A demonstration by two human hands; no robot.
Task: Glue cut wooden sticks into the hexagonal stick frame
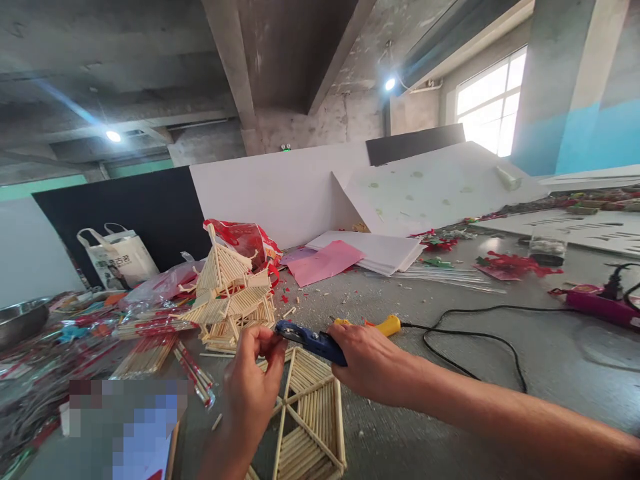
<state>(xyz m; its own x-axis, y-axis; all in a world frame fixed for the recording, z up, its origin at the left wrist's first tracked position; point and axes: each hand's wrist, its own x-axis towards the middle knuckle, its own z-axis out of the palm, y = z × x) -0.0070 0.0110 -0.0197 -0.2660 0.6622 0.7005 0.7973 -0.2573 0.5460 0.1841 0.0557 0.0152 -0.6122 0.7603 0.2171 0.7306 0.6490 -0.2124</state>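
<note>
My right hand point(363, 360) is wrapped round a blue cutter point(313, 341) with a metal part near its head. At the cutter's head my left hand point(255, 373) is closed, thumb and fingers pinched; whatever lies between them is hidden. Below both hands lies a lattice panel point(313, 413) of pale wooden sticks, set in triangular sections and partly covered by my left hand. Just beyond my right hand rests a yellow glue gun point(387, 325) with a black cord. A tiered pagoda model point(227, 293) of the same sticks stands behind my left hand.
Plastic-wrapped stick bundles point(150, 350) and a metal bowl point(23, 320) are at left. Behind stand a red bag point(245, 237) and a white tote point(120, 257). Pink paper point(325, 262) lies over white boards point(373, 248). At right, the cord point(475, 308) reaches a purple power strip point(600, 305).
</note>
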